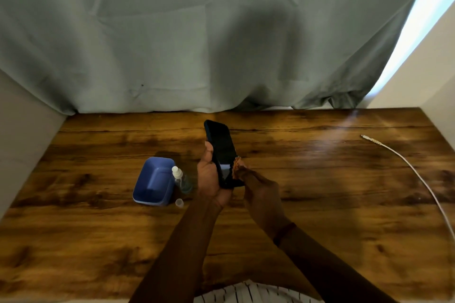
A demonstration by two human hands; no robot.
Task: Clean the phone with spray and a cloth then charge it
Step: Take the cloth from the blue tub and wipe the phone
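Left hand is gripping the phone along its left edge and lower end, holding it raised above the surface, screen toward the camera, top end tilting away toward the far side. Right hand is pinching a small orange-brown cloth and pressing it to the phone's lower right edge. Only a bunched bit of the cloth is showing past the fingertips; the rest is hidden in the grasp.

Just left of the left hand, the spray bottle is standing upright on the surface with its nozzle bare. Its small clear cap is lying apart, a little nearer. Touching or just beside the bottle on its left, a blue tub is sitting open; nothing is visible inside it.

Well apart to the right, a white charging cable is trailing from the near right edge toward the far side, its plug end lying loose on the wood and connected to nothing in view. A grey-green curtain is hanging behind the far edge of the surface.

Progress, as judged: the uncapped bottle suggests the spraying is already done, though no wetness can be confirmed on the dark screen. Wiping is the step in hand, working at the lower end. Still left: finishing the wipe, setting the cloth down, bringing phone and plug together. Charging is not yet begun.
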